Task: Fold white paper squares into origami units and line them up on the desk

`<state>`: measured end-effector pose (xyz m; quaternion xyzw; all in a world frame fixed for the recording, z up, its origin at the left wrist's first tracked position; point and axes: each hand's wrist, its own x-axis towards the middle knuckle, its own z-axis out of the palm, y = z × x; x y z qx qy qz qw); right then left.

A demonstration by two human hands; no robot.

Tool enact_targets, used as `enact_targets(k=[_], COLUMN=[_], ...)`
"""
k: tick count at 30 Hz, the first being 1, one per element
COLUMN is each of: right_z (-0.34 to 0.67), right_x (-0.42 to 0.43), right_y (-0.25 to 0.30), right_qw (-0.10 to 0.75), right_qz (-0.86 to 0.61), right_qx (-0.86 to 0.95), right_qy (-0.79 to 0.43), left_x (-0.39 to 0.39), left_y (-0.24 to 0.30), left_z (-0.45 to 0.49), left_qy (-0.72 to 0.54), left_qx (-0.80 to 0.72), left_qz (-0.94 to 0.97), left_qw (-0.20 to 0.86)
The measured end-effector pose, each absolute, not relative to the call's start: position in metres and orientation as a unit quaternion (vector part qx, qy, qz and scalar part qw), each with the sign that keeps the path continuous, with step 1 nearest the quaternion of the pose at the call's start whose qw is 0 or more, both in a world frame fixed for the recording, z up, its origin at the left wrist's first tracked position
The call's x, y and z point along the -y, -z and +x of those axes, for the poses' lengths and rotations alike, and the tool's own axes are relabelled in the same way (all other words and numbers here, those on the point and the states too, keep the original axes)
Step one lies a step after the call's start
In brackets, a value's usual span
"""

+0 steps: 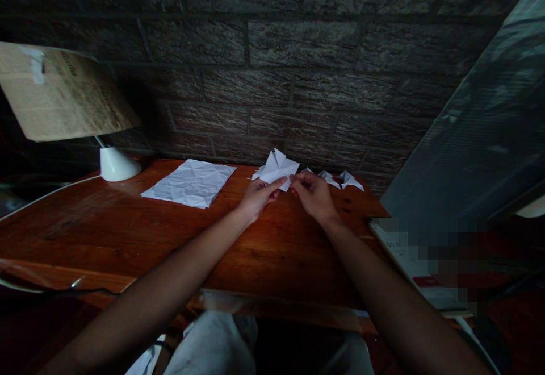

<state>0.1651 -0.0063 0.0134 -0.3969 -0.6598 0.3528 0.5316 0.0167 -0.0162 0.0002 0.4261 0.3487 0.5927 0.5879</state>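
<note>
A small folded white paper piece (pixel 277 169) with pointed flaps is held above the far part of a reddish wooden table (pixel 128 233). My left hand (pixel 258 196) pinches its lower left edge with closed fingers. My right hand (pixel 312 192) pinches its lower right corner, fingers curled. Both forearms reach out from the bottom of the view. A creased white sheet (pixel 190 183) lies flat on the table to the left of my hands.
Two or three smaller folded paper pieces (pixel 340 180) lie by the brick wall behind my right hand. A white-based lamp (pixel 116 162) with a tan shade (pixel 59 92) stands at the far left. A booklet (pixel 419 273) rests at the table's right edge.
</note>
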Motion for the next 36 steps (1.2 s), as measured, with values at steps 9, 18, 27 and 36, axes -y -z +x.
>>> enact_targets(k=[9,18,27,36], right_z=[0.1676,0.1646,0.1663,0.165], right_x=[0.0089,0.011,0.0104,0.0112], right_y=[-0.0183,-0.0184,-0.0194,-0.0174], right_qw=[0.472,0.476,0.498,0.498], right_qz=[-0.363,-0.364,-0.373,-0.367], right_qx=[0.617,0.613,0.586,0.585], right_qy=[-0.515,-0.515,-0.519,-0.525], left_x=[0.0122,0.0127,0.0159,0.0143], left_y=[0.0025,0.0015,-0.0007,0.0018], left_z=[0.0124,0.0131,0.0129,0.0129], left_qy=[-0.606,-0.598,-0.595,-0.605], left_qx=[-0.359,-0.362,-0.354,-0.361], left_qz=[0.458,0.44,0.455,0.471], left_qw=[0.543,0.564,0.561,0.531])
